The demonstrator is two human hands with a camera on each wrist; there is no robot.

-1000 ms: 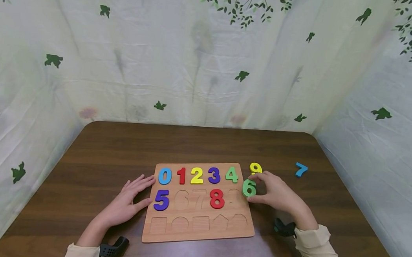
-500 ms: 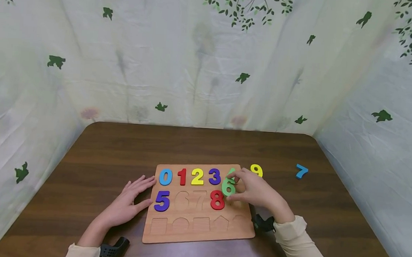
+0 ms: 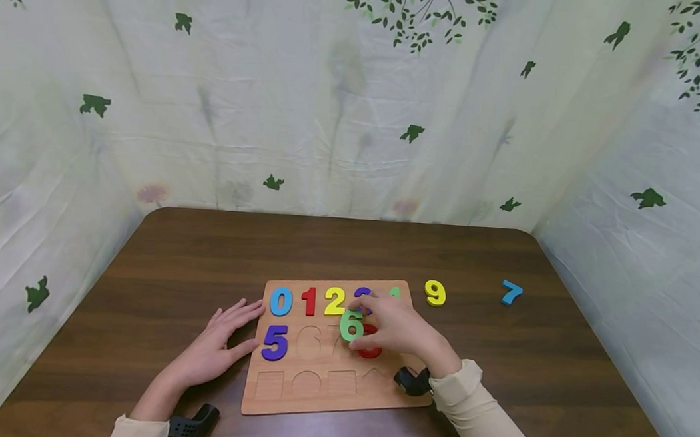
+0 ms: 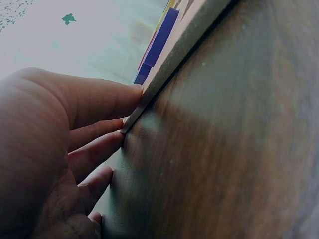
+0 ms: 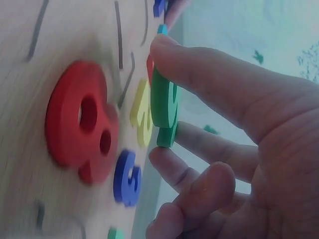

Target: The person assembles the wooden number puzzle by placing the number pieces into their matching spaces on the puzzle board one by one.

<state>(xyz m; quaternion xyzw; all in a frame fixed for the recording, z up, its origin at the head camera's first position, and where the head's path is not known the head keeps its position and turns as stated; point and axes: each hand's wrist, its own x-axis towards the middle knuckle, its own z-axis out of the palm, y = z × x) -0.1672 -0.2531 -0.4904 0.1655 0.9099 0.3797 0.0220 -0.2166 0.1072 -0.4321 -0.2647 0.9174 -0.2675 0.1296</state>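
My right hand (image 3: 400, 325) pinches a green number 6 (image 3: 351, 326) between thumb and fingers, above the wooden number board (image 3: 338, 405). In the right wrist view the green 6 (image 5: 164, 102) is held off the board, close to the red 8 (image 5: 75, 122). From the head, that hand partly covers the red 8 (image 3: 370, 352), the purple 3 (image 3: 362, 291) and the green 4 (image 3: 395, 291). My left hand (image 3: 216, 344) lies with fingers spread at the board's left edge; in the left wrist view its thumb and fingertips (image 4: 132, 94) touch that edge.
On the board sit a blue 0 (image 3: 281, 302), red 1 (image 3: 309, 301), yellow 2 (image 3: 335, 301) and purple 5 (image 3: 275, 343). Outlined recesses show in the lower rows. A yellow 9 (image 3: 435, 292) and blue 7 (image 3: 511, 292) lie on the table (image 3: 203, 250) to the right.
My right hand has carried the green 6 leftward from beside the board's right edge to over its middle row, uncovering the yellow 9. My left hand has stayed in place.
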